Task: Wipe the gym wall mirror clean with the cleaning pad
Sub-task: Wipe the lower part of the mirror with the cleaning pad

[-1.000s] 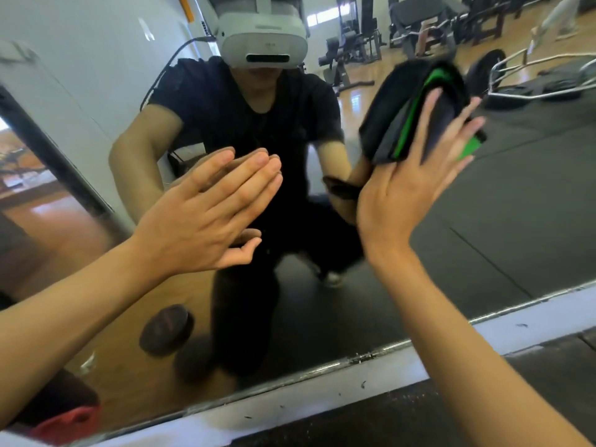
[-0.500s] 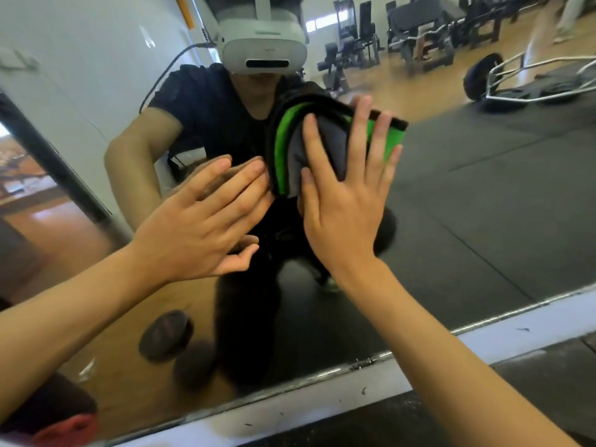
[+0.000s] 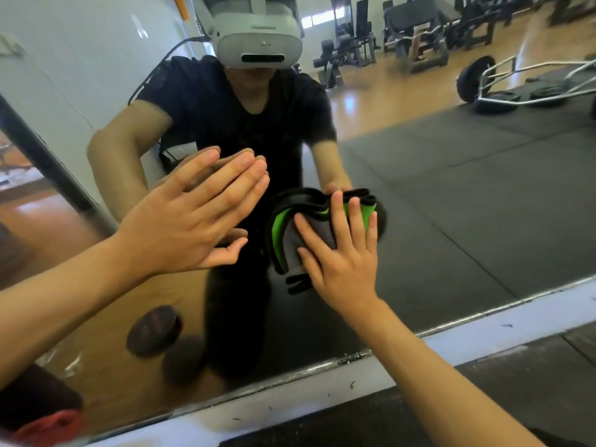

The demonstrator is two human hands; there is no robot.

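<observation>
The wall mirror fills most of the view and reflects me and the gym behind. My right hand presses a folded black, grey and green cleaning pad flat against the glass, low and near the middle, with straight spread fingers. To its left, my left hand lies flat on the mirror, fingers straight and together, holding nothing.
The mirror's metal bottom edge runs diagonally above a white baseboard and dark rubber floor. Something red lies at the lower left. Reflected in the glass are weight plates, machines and a barbell.
My right hand has slid the pad from the upper right, leftward and then down the glass to a spot beside my left hand. The left hand has stayed planted on the mirror.
</observation>
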